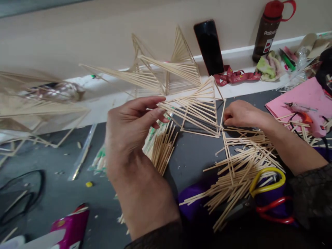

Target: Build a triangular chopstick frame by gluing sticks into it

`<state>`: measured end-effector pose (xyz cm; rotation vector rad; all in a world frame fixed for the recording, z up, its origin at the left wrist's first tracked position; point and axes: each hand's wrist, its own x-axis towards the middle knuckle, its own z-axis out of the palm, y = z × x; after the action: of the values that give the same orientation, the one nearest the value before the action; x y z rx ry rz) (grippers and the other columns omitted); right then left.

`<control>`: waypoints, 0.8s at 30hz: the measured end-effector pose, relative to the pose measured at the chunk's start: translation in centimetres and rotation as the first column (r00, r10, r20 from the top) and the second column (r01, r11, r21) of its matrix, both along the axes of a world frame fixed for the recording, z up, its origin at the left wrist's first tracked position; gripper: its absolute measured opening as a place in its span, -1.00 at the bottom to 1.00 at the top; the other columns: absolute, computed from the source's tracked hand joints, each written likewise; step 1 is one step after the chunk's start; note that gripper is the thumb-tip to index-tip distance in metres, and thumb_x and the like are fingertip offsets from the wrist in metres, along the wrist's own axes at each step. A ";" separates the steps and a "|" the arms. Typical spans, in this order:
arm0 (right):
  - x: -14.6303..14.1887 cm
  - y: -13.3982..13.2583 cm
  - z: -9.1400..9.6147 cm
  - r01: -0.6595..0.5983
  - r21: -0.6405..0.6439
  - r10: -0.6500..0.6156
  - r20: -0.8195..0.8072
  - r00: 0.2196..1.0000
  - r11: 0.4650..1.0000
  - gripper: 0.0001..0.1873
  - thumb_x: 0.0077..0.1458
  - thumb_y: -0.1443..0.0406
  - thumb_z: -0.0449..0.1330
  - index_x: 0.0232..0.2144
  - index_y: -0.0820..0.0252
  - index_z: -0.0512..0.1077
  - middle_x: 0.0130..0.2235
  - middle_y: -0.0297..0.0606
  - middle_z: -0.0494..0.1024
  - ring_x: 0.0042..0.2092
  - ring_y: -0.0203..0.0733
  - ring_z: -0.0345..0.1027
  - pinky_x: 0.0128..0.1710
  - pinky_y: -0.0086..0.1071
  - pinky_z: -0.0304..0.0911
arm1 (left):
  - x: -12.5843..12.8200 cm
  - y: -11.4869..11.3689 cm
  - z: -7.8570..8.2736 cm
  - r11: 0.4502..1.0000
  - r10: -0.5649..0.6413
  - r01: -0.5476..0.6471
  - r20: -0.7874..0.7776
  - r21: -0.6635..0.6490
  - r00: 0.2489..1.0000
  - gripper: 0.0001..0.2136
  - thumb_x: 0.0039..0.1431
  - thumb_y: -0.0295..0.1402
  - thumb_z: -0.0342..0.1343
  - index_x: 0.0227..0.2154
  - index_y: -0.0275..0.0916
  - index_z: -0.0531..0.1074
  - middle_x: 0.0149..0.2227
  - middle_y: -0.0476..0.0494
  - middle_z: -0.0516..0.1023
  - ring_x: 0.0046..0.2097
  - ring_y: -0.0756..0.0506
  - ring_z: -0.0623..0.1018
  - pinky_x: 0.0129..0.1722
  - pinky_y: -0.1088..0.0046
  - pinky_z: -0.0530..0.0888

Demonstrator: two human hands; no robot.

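Note:
My left hand (135,138) pinches the near corner of a model made of thin wooden sticks (181,86), its thumb and fingers closed on the stick ends. The model is built of fanned triangular panels and rests on the grey table (192,155). My right hand (241,114) lies at the model's right corner, fingers curled down onto the loose sticks (238,166) there; what they grip is hidden. A bundle of sticks in a wrapper (162,148) lies just under my left hand.
Scissors with yellow and red handles (269,197) lie on the stick pile. A glue gun (308,116) sits on pink paper (303,97). A phone (209,46) and a bottle (268,29) stand by the wall. Another stick model (38,107) lies at the left.

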<state>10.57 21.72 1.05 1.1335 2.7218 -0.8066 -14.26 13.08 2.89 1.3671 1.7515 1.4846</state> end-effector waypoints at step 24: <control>-0.7 -0.7 -2.6 -0.136 -0.217 0.113 -0.116 0.987 0.967 -0.83 0.02 0.30 0.18 -0.44 0.27 0.56 -0.50 -0.28 0.51 -0.46 -0.35 0.27 -0.42 -0.40 0.05 | 0.3 -0.1 0.3 1.000 0.000 0.000 0.002 -0.001 1.000 -0.79 -0.16 -0.46 0.29 -0.36 -0.25 0.62 -0.59 0.07 0.51 -0.59 0.08 0.48 -0.67 0.62 0.28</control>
<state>9.92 21.07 -1.52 0.8890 2.6626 -1.1472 -13.93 12.97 3.17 1.3646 1.7512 1.4841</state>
